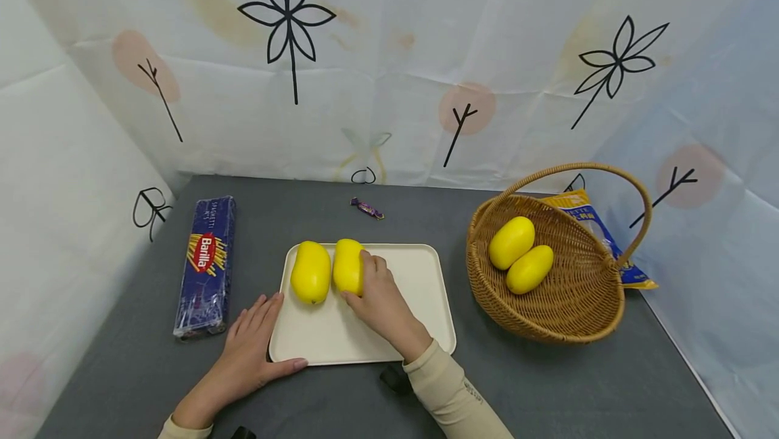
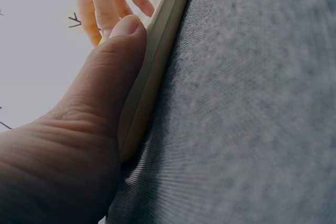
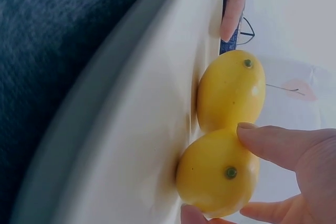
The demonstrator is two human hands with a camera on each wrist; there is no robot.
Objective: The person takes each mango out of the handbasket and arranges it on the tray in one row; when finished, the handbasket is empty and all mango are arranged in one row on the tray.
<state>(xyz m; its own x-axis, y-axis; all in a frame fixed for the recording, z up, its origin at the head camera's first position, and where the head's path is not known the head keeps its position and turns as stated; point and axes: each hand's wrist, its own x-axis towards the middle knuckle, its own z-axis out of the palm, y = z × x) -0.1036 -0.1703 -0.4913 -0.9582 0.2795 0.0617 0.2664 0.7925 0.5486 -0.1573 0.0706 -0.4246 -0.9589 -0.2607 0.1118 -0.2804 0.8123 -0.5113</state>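
A cream tray (image 1: 365, 344) lies on the grey table with two yellow lemons on it, side by side near its far left corner. My right hand (image 1: 386, 300) grips the right-hand lemon (image 1: 347, 268), thumb on one side and fingers on the other. In the right wrist view, this lemon (image 3: 212, 174) appears to rest on the tray and touch the other lemon (image 3: 231, 93). At the tray's front left corner, my left hand (image 1: 248, 351) rests with straight fingers along the left side. Its thumb (image 2: 113, 61) lies against the front rim.
A wicker basket (image 1: 575, 310) with a tall handle stands at the right, holding two more lemons (image 1: 512, 243). Behind it leans a yellow and blue packet (image 1: 635, 276). A blue spaghetti pack (image 1: 207, 266) lies left of the tray. One purple wrapped candy (image 1: 367, 208) lies beyond it.
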